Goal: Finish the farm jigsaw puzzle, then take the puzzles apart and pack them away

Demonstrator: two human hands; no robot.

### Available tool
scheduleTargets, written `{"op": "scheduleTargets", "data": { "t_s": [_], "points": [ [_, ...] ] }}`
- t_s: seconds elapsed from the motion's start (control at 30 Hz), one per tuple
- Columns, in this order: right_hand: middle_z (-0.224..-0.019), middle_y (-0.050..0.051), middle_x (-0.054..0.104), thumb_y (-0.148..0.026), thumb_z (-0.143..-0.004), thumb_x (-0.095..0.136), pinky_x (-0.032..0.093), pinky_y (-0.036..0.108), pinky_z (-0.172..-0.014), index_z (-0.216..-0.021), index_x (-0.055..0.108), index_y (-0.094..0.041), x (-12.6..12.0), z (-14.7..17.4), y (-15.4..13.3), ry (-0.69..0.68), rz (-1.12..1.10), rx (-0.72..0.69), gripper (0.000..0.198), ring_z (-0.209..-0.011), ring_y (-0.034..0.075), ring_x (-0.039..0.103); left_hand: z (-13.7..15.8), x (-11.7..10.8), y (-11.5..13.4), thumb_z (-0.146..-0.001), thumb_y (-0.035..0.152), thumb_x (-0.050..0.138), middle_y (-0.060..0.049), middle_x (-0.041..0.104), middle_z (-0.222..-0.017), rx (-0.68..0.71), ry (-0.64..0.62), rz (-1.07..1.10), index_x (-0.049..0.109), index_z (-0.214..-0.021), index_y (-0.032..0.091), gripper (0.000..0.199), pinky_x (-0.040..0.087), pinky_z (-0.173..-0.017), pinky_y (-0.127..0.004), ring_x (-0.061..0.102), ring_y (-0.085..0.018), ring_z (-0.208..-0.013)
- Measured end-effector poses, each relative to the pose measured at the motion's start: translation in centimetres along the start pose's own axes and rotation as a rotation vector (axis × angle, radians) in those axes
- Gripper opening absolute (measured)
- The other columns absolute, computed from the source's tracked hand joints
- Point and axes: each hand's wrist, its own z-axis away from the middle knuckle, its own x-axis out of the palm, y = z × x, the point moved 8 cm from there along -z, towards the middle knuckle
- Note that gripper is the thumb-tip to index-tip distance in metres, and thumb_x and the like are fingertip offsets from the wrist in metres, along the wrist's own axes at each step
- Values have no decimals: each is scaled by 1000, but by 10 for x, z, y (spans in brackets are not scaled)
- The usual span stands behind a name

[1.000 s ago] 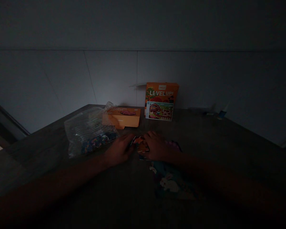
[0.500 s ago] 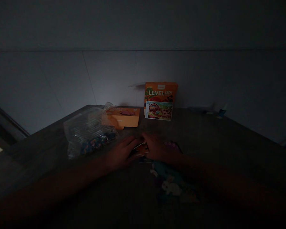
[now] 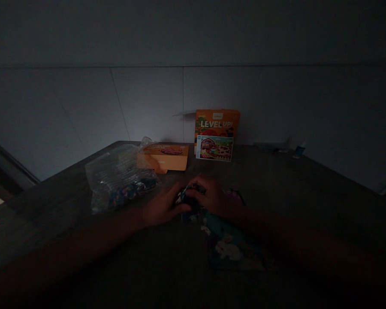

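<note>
In dim light, my left hand (image 3: 162, 207) and my right hand (image 3: 210, 195) meet over the middle of the table. Small printed puzzle pieces (image 3: 190, 193), dark with white and blue patches, are held between them. Fingers of both hands curl around these pieces, whose outlines I cannot make out. Just nearer to me lies a joined puzzle section (image 3: 230, 249), teal with a white rabbit, partly under my right forearm. A purple printed part (image 3: 234, 196) shows beyond my right wrist.
On the left lies a clear plastic bag (image 3: 111, 178) with colourful pieces inside. An orange box (image 3: 167, 159) lies behind my hands. An upright "LEVEL UP!" box (image 3: 218, 118) has a farm picture card (image 3: 215, 148) against it. A small blue item (image 3: 299, 151) sits at the back right.
The orange-toned piece between my hands no longer shows; dark pieces with white and blue patches show there now. My right fingers have curled further over them.
</note>
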Motion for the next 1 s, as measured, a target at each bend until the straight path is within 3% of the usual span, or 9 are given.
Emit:
{"op": "scheduleTargets", "data": {
  "t_s": [0.17, 0.27, 0.33, 0.43, 0.6, 0.73, 0.83, 0.93, 1.0],
  "points": [
    [-94, 7, 67, -32, -90, 57, 46, 34, -85, -100, 64, -18, 5, 2, -6, -57, 39, -43, 18, -92, 19, 61, -3, -5, -10, -93, 33, 49, -6, 66, -101, -55, 84, 26, 56, -113, 17, 26, 51, -76, -31, 63, -19, -85],
    [-124, 14, 58, -43, -70, 78, 46, 40, -91, -134, 44, -18, 15, 5, 7, -124, 26, 77, 77, -111, 27, 57, -4, -18, -21, -92, 32, 50, -4, 66, -97, -123, 232, 127, 57, -108, 17, 23, 50, -78, -31, 62, -19, -86],
    [-120, 14, 61, -37, -67, 81, 49, 40, -87, -145, 26, -19, 27, 8, 15, -239, -55, 150, 98, -105, 27, 61, -3, -25, -28, -91, 34, 52, -4, 64, -95, -170, 311, 218, 56, -105, 17, 22, 50, -77, -30, 61, -18, -86],
    [-100, 8, 69, -21, -77, 70, 51, 37, -81, -147, 18, -19, 35, 11, 19, -318, -197, 187, 87, -90, 22, 66, -1, -29, -32, -88, 37, 55, -3, 62, -91, -194, 356, 325, 55, -99, 17, 23, 50, -76, -30, 59, -18, -84],
    [-126, 13, 57, -16, -77, 68, 49, 35, -87, -140, 32, -18, 19, 7, 12, -191, -273, 124, 72, -104, 22, 62, -6, -17, -35, -86, 38, 58, -3, 62, -92, -180, 212, 439, 58, -97, 16, 24, 50, -77, -30, 59, -18, -85],
    [-94, 4, 65, -16, -80, 62, 49, 32, -78, -138, 35, -16, 13, 5, 12, -120, -212, 61, 64, -84, 18, 62, -3, -22, -40, -89, 38, 55, -4, 62, -95, -210, 295, 470, 56, -104, 17, 26, 51, -75, -30, 60, -18, -85],
    [-81, 1, 63, -15, -81, 61, 47, 29, -73, -123, 50, -16, 13, 4, 18, -61, -115, 105, 44, -76, 16, 60, -1, -19, -30, -90, 38, 54, -6, 62, -108, -158, 225, 379, 53, -118, 19, 34, 52, -80, -32, 61, -21, -95],
    [-94, 5, 66, -17, -82, 62, 47, 30, -76, -107, 58, -16, 15, 0, 13, -130, 58, 125, 26, -85, 18, 61, 0, -12, -13, -86, 33, 60, -8, 60, -120, -48, 105, 192, 48, -127, 20, 45, 48, -94, -37, 58, -24, -108],
    [-105, 8, 64, -25, -84, 64, 46, 33, -82, -112, 58, -16, 9, -6, 6, -206, 218, 80, 30, -95, 21, 59, 1, -15, -11, -87, 28, 58, -9, 59, -124, -41, 154, 91, 44, -131, 19, 46, 46, -98, -38, 57, -25, -112]
  ]
}}
